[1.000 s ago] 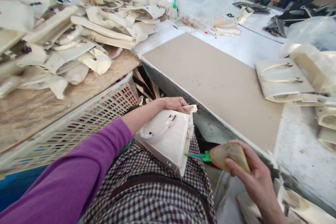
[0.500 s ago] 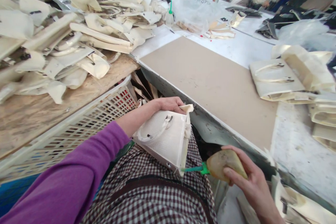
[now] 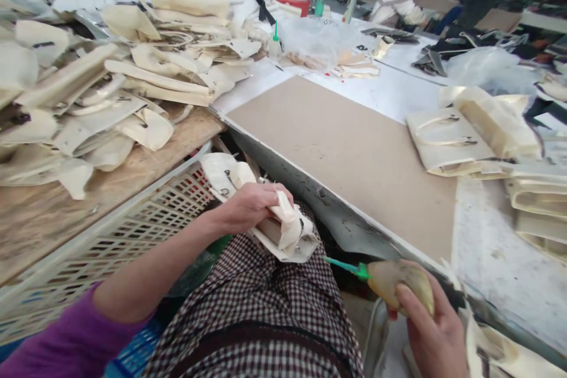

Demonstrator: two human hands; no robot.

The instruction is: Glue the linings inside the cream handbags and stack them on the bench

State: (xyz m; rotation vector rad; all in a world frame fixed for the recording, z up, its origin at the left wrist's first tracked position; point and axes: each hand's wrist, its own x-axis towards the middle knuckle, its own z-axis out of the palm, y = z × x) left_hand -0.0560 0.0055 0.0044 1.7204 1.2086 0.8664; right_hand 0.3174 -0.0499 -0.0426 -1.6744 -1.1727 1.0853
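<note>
Over my lap, my left hand [image 3: 250, 207] is closed on a cream handbag [image 3: 295, 242], which is tipped so that one narrow end faces me. My right hand [image 3: 432, 313] wraps round a yellowish squeeze glue bottle [image 3: 392, 283] with a green collar and a long thin green nozzle [image 3: 341, 263]. The nozzle points left, its tip close to the near end of the bag; a small gap seems to lie between them. My left fingers cover part of the bag's upper edge.
A brown board [image 3: 345, 147] lies on the white table before me. Cream bag pieces are heaped on the wooden table [image 3: 195, 130] at left. More cream bags [image 3: 447, 136] lie at right. A plastic basket [image 3: 133, 236] stands by my left arm. Co-workers sit farther back.
My left hand has turned the handbag, so its handle side no longer faces me. The glue bottle has drawn back a little right, its nozzle leaving the bag's lower corner. The view has tilted up.
</note>
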